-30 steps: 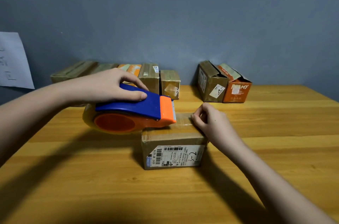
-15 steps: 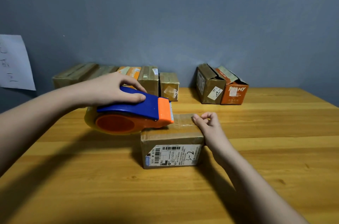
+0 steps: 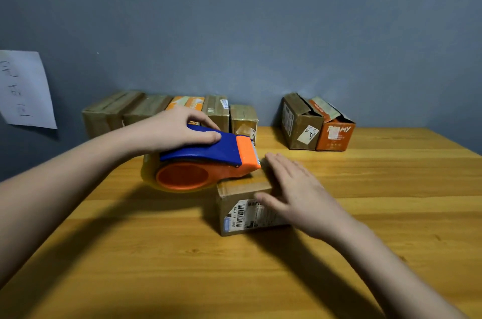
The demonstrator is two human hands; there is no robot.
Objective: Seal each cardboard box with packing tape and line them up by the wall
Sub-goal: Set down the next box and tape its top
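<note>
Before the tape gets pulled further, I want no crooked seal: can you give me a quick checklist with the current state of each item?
1. Left hand grips the dispenser: ok.
2. Dispenser's orange nose rests on the box top: ok.
3. Right hand steadies the box, fingers straight over its right side: ok.
4. Tape stuck down on the box top: cannot tell, the hand and dispenser hide much of it.
5. Table beside the box free for the stroke: ok.
6. Two boxes at the right by the wall sealed: not ok, flaps stand open.
</note>
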